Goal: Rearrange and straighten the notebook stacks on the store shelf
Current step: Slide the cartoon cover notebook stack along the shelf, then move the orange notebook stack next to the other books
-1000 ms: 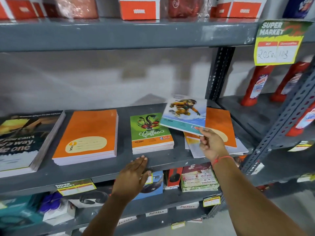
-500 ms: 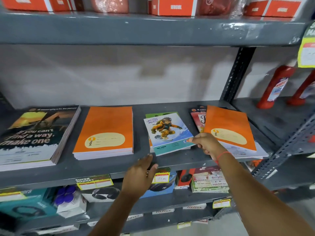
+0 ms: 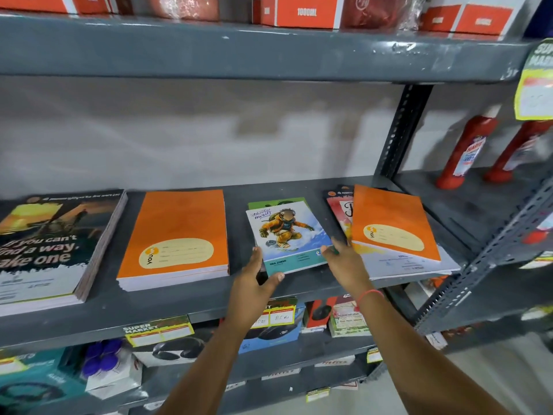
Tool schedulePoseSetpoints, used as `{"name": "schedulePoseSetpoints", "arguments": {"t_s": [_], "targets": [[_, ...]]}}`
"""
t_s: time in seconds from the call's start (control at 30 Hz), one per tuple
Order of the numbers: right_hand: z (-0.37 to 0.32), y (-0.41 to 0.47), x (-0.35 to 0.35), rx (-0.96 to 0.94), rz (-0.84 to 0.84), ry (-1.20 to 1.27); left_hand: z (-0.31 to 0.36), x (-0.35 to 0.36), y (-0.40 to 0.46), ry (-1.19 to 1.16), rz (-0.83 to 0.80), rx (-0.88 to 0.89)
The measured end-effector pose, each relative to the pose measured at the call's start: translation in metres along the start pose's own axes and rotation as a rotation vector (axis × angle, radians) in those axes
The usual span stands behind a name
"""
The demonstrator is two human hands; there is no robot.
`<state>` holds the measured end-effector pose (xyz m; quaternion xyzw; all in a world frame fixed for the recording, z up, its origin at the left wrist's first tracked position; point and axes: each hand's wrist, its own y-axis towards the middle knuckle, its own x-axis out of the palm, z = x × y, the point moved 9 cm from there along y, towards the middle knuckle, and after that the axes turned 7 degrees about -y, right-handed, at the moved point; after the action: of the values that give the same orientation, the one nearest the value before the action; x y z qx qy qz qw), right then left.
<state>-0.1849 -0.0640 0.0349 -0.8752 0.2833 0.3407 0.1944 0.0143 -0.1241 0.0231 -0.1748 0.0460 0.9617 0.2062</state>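
A snowboarder-cover notebook (image 3: 287, 232) lies on the small green stack (image 3: 269, 203) in the middle of the grey shelf (image 3: 179, 304). My left hand (image 3: 254, 283) touches its front-left corner, fingers along the left edge and thumb at the front edge. My right hand (image 3: 344, 262) rests its fingertips against the front-right corner. An orange stack (image 3: 179, 223) and a dark-cover stack (image 3: 54, 235) sit to the left. To the right an orange notebook (image 3: 389, 223) lies askew over a red-white notebook (image 3: 338, 211) and white ones (image 3: 413, 265).
A perforated grey upright (image 3: 401, 130) stands behind the right pile, and a diagonal brace (image 3: 493, 250) crosses at the right. Red bottles (image 3: 466, 154) stand on the neighbouring shelf. The upper shelf (image 3: 239, 52) hangs overhead. Boxed goods and price tags (image 3: 158, 332) fill the shelf below.
My right hand carried the snowboarder notebook from above the right pile onto the green stack and let it go. My left hand rose from the shelf edge to the notebook's corner.
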Motion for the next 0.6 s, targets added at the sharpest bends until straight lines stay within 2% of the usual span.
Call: {"name": "schedulePoseSetpoints", "arguments": {"t_s": [0.27, 0.33, 0.4, 0.47, 0.53, 0.6], "targets": [[0.003, -0.005, 0.002, 0.012, 0.033, -0.042, -0.008, -0.001, 0.005, 0.045, 0.039, 0.061], [0.003, -0.007, -0.010, -0.003, 0.097, -0.013, -0.005, -0.002, 0.004, 0.070, 0.080, 0.112], [0.009, -0.008, -0.037, -0.005, 0.236, 0.035, 0.014, -0.001, -0.006, 0.259, 0.191, 0.287], [0.024, -0.006, -0.069, 0.059, 0.377, 0.005, 0.043, 0.019, -0.022, 0.446, 0.222, 0.570], [0.046, 0.002, -0.098, 0.137, 0.449, -0.070, 0.065, 0.055, -0.041, 0.495, 0.129, 0.794], [0.069, 0.013, -0.116, 0.224, 0.429, -0.164, 0.077, 0.093, -0.047, 0.517, -0.020, 0.854]]}}
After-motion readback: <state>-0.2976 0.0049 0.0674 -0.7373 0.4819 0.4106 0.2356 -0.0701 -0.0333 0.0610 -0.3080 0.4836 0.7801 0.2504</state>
